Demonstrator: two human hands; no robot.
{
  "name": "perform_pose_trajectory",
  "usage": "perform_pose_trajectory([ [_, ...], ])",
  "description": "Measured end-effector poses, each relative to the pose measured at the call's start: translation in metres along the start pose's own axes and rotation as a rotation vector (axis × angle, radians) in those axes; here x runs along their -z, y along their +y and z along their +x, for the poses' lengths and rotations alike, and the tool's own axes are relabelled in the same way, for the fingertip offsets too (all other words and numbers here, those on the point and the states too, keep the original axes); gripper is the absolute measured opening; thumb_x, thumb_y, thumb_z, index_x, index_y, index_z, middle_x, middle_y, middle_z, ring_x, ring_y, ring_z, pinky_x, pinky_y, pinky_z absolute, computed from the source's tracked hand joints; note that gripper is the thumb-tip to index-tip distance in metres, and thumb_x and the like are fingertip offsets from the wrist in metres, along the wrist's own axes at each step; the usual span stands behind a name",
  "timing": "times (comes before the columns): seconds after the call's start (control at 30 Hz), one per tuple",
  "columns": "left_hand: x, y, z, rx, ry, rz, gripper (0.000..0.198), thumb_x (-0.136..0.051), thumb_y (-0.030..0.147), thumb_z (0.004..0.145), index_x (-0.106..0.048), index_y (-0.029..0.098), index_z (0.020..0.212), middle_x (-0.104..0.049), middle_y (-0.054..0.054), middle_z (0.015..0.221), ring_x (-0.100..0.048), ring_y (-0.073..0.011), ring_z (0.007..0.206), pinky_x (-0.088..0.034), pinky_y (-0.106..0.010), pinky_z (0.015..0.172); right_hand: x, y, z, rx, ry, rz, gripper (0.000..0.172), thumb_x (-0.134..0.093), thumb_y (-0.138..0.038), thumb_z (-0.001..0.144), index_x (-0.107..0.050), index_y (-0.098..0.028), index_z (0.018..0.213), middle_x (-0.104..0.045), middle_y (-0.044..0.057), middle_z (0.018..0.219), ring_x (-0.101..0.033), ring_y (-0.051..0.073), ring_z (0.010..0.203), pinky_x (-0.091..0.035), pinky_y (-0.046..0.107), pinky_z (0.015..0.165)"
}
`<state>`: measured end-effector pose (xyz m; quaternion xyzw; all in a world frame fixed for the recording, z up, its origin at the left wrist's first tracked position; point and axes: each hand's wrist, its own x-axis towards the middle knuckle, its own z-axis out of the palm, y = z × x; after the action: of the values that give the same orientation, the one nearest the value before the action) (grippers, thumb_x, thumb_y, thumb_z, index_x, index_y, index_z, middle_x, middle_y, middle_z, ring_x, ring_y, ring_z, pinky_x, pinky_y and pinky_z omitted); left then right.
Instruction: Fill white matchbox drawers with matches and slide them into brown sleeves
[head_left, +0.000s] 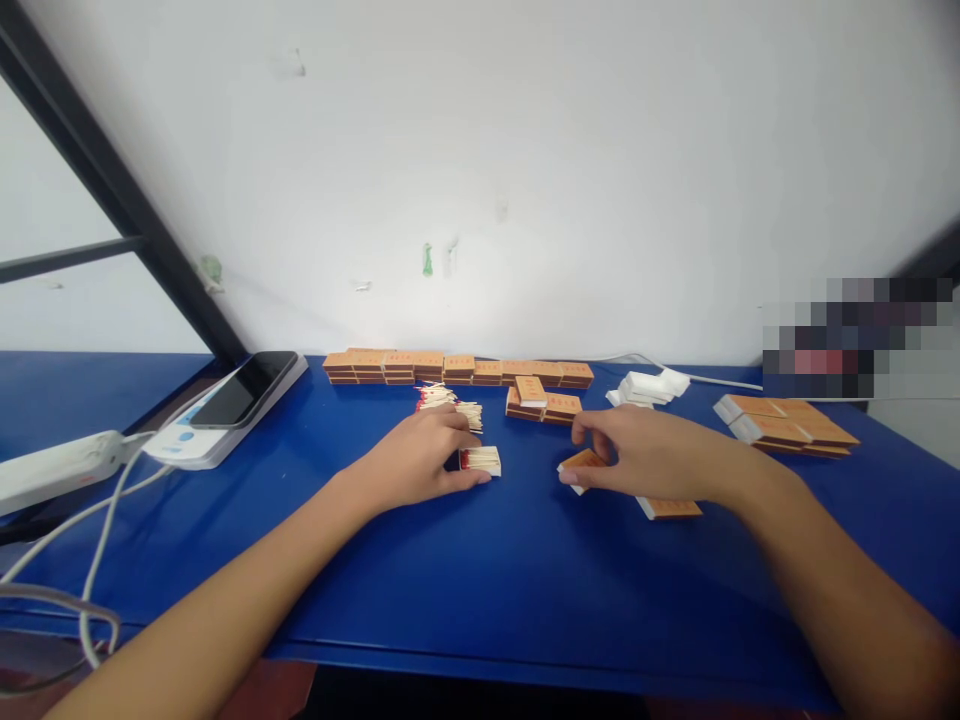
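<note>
My left hand [427,455] is closed around the left end of a small white matchbox tray [493,468] filled with red-tipped matches. Just behind it lies a loose pile of matches [471,415], partly hidden by my fingers. To the right, my right hand [619,452] pinches an orange matchbox sleeve [581,462] between thumb and fingers, tilted over the table. Another orange matchbox sleeve [671,509] lies flat beneath that hand, partly covered by it. Beyond the hands, a closed matchbox [531,391] rests on top of other boxes [562,408].
A long row of stacked matchboxes [450,370] runs along the wall. White trays [649,387] are piled at back right, near stacked orange boxes [802,425]. At left, a phone [246,390] lies on a white box [187,445], beside a power strip [64,470] and cables.
</note>
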<state>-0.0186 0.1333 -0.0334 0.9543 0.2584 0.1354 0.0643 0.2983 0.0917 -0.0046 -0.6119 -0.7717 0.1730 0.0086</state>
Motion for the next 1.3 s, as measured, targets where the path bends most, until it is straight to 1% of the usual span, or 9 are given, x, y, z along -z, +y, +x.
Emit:
perform_pose_trajectory([
  [0.13,0.001,-0.008,0.001,-0.012,0.017,0.0,0.029,-0.082,0.039,0.102,-0.076,0.015,0.118,-0.071,-0.008,0.101,-0.067,-0.0265,0.1,-0.051,-0.035,0.089,-0.008,-0.014,0.008,0.155,0.26,-0.069,0.034,-0.066,-0.055,0.097,-0.072,-0.022,0.103,-0.073,0.006,0.081,-0.068,0.024,0.071,-0.046,0.036,0.06],
  [0.23,0.0,-0.014,0.0,0.032,0.043,0.013,0.042,-0.082,0.039,0.102,-0.069,0.017,0.135,-0.071,-0.008,0.102,-0.068,-0.0262,0.096,-0.051,-0.033,0.086,-0.024,-0.031,0.016,0.414,0.457,-0.015,0.021,-0.064,-0.037,0.102,-0.073,-0.023,0.117,-0.077,0.008,0.103,-0.073,0.026,0.093,-0.056,0.038,0.077],
  [0.37,-0.003,-0.022,-0.002,0.056,0.062,0.026,0.056,-0.081,0.04,0.102,-0.06,0.017,0.148,-0.07,-0.01,0.108,-0.068,-0.0274,0.099,-0.053,-0.035,0.088,-0.047,-0.05,0.026,0.59,0.441,-0.022,0.033,-0.069,-0.029,0.1,-0.069,-0.022,0.133,-0.075,0.012,0.123,-0.071,0.03,0.116,-0.059,0.045,0.095],
  [0.6,-0.005,-0.024,-0.002,0.033,0.111,0.056,0.053,-0.074,0.045,0.107,-0.059,0.015,0.148,-0.07,-0.01,0.106,-0.067,-0.028,0.099,-0.055,-0.037,0.087,-0.061,-0.054,0.047,0.599,0.401,-0.001,0.017,-0.06,-0.023,0.104,-0.074,-0.018,0.112,-0.075,0.012,0.11,-0.07,0.029,0.104,-0.059,0.046,0.09],
  [0.83,0.001,-0.02,-0.001,0.028,0.314,0.053,0.043,-0.074,0.039,0.107,-0.062,0.016,0.141,-0.069,-0.012,0.126,-0.064,-0.0291,0.113,-0.055,-0.045,0.099,-0.059,-0.057,0.061,0.508,0.448,0.136,0.012,-0.062,-0.028,0.103,-0.07,-0.019,0.106,-0.072,0.01,0.103,-0.066,0.028,0.101,-0.055,0.045,0.088],
  [0.93,0.002,-0.023,-0.002,0.027,0.293,0.067,0.047,-0.082,0.031,0.1,-0.063,0.016,0.14,-0.068,-0.011,0.126,-0.064,-0.0296,0.114,-0.054,-0.046,0.1,-0.06,-0.057,0.066,0.464,0.467,0.166,0.014,-0.06,-0.031,0.104,-0.068,-0.02,0.103,-0.072,0.009,0.1,-0.066,0.028,0.099,-0.054,0.044,0.088],
  [1.03,0.0,-0.027,-0.002,0.052,0.278,0.089,0.042,-0.08,0.025,0.1,-0.064,0.015,0.137,-0.068,-0.011,0.125,-0.063,-0.0291,0.112,-0.054,-0.046,0.099,-0.061,-0.057,0.068,0.439,0.527,0.188,0.017,-0.061,-0.031,0.104,-0.066,-0.021,0.116,-0.073,0.01,0.106,-0.068,0.027,0.099,-0.055,0.044,0.089],
  [1.17,-0.002,-0.032,-0.001,0.102,0.281,0.122,0.038,-0.076,0.023,0.102,-0.064,0.014,0.137,-0.068,-0.012,0.125,-0.062,-0.0297,0.112,-0.052,-0.046,0.099,-0.06,-0.059,0.065,0.515,0.616,0.095,0.018,-0.058,-0.026,0.104,-0.067,-0.021,0.119,-0.072,0.013,0.113,-0.066,0.031,0.109,-0.056,0.049,0.096],
  [1.3,-0.003,-0.032,-0.001,0.129,0.276,0.129,0.036,-0.074,0.023,0.102,-0.065,0.015,0.136,-0.068,-0.011,0.125,-0.061,-0.0302,0.114,-0.051,-0.046,0.099,-0.06,-0.062,0.061,0.579,0.591,0.021,0.02,-0.066,-0.031,0.1,-0.069,-0.021,0.117,-0.07,0.014,0.113,-0.063,0.033,0.109,-0.056,0.055,0.096],
])
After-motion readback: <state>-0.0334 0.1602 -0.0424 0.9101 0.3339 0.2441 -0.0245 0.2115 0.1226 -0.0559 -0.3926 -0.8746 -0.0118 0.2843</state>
